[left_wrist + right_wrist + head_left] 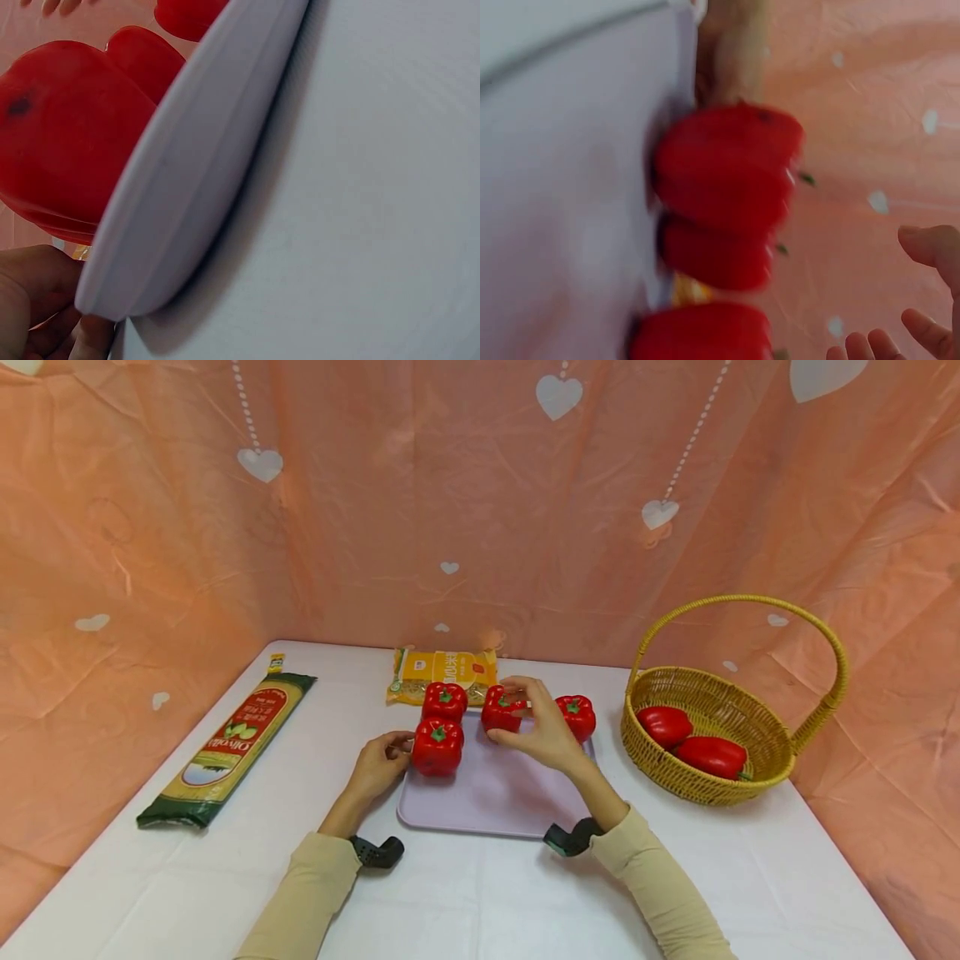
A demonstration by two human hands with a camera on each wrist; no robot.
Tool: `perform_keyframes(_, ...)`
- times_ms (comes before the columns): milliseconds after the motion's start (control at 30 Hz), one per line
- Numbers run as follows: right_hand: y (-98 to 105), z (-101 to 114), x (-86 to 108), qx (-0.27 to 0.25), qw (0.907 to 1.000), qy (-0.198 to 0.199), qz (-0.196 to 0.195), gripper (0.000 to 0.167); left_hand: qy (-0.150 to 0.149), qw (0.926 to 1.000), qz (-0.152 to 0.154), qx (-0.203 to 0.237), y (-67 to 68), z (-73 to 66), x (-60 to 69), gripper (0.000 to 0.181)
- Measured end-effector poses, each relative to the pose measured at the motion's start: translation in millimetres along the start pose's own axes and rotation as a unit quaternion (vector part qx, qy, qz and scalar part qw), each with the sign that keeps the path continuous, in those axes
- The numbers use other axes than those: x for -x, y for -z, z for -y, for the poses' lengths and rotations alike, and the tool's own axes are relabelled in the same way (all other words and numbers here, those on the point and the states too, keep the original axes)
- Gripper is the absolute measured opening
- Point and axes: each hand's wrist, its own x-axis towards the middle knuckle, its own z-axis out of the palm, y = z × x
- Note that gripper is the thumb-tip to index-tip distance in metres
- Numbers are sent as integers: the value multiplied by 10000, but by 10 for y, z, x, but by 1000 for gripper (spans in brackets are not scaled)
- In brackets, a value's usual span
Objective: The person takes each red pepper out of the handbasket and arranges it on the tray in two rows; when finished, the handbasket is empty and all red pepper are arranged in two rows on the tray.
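Several red bell peppers sit on a pale lilac tray (498,806). At the tray's left rim, my left hand (378,766) pinches the edge, beside the front-left bell pepper (437,747). Another bell pepper (444,700) stands right behind that one. My right hand (543,731) hovers over the tray near the back-middle bell pepper (501,710) and partly covers it. In the right wrist view its fingers (926,334) are spread, apart from the peppers. To the right of this hand is one more bell pepper (577,718).
A handled wicker basket (660,772) at the right holds two long red peppers (711,757). A yellow food packet (442,672) lies behind the tray. On the left lies a long green and gold Olivoilà packet (228,747). A pink curtain (480,510) hangs behind the white table (480,893).
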Motion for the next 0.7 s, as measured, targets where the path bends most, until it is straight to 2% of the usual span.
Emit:
perform_keyframes(200,490,180,111,-203,9960,178,-851,63,9,10000,-11,-25,-4,2,1,36)
perform_keyframes(300,735,274,176,-142,9928,112,-1181,60,13,10000,4,-8,-1,-4,3,36)
perform_keyframes(400,962,232,210,91,9902,-40,-1394,59,30,10000,-41,-15,8,-2,2,36)
perform_keyframes(533,1271,4,220,441,9885,-306,-1416,58,30,10000,-61,10,11,4,-4,36)
perform_keyframes(700,1606,-214,270,695,9885,-836,-1053,58,55,9999,32,106,-6,2,-14,37)
